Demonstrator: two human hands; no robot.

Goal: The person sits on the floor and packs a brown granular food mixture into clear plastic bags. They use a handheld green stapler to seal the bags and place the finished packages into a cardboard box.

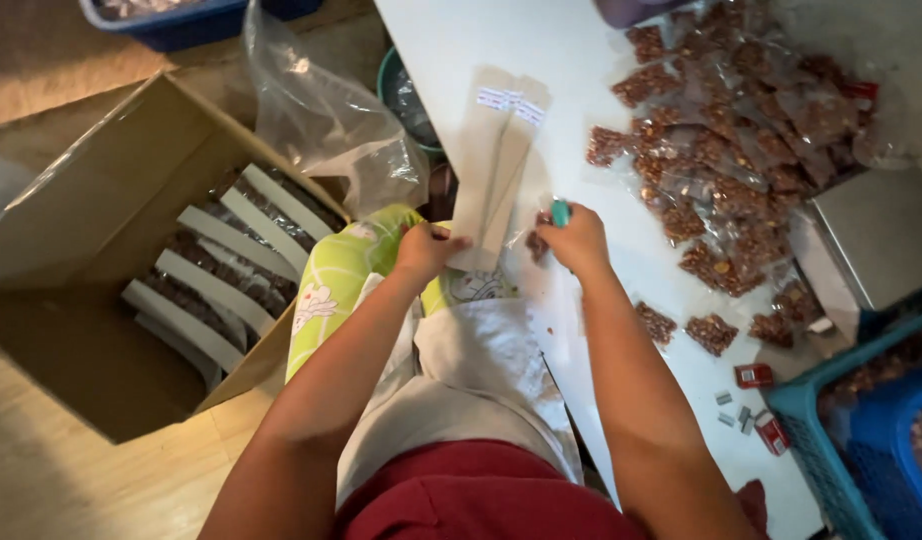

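Note:
My left hand [424, 247] pinches the lower end of a long pale paper strip [498, 160] that lies up the white table [451, 45]. My right hand [577, 238] is closed around a small teal tool [560, 212], its tip showing above my fingers. Beside that hand a small clear bag of brown pieces [537, 244] sits at the strip's lower end. White labels [511, 103] are stuck at the strip's far end.
A heap of small clear bags of brown pieces [741, 150] covers the table's right side. A cardboard box [91, 200] at left holds rows of packed strips. A blue basket [861, 430] stands at right, a grey scale [876, 235] above it. Small red boxes [753, 376] lie near the table edge.

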